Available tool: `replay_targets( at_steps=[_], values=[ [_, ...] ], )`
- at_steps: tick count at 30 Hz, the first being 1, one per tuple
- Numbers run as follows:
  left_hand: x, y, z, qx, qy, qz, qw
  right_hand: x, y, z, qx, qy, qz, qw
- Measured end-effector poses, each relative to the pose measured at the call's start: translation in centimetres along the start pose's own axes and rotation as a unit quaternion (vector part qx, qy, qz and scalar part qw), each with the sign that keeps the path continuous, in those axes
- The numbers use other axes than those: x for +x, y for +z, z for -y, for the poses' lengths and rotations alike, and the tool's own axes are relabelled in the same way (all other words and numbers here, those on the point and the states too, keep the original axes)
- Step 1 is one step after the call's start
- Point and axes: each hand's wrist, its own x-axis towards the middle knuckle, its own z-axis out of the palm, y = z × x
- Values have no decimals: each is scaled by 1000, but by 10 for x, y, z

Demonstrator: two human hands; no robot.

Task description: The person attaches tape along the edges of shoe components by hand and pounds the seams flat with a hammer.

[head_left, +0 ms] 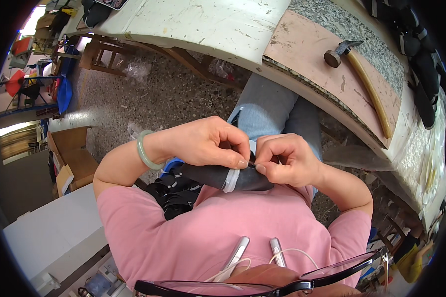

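Note:
A dark shoe [203, 174] with a white strip [231, 180] across it lies against my chest, above my lap. My left hand [210, 146] comes in from the left, thumb and forefinger pinched at the shoe's upper edge next to the white strip. Close beside it, my right hand [287, 161] is closed in a pinch on the same edge. Between the two sets of fingertips a small dark bit shows, too small to make out. My hands cover part of the shoe's far side.
Ahead is a white worktable [198, 24] bearing a pinkish board [312, 54] and a hammer [366, 84]. Black shoes [423, 94] line its right edge by clear plastic wrap [421, 168]. More black shoe pieces [178, 198] sit below my left arm, near a white surface [59, 222].

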Motion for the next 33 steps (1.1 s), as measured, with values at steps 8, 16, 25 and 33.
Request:
replay_targets(
  at_steps=[8,16,25,33],
  values=[
    [3,6,-5,140,71,-39,987,2,-13,24,23,166,9,986],
    [7,2,-12,106,75,-39,991,-3,-5,14,-153,-85,-7,984],
    [8,2,-30,152,95,-12,984,-3,-20,29,-81,-27,42,995],
    [4,0,-34,114,74,11,991,-7,-25,38,-32,-51,73,996]
  ],
)
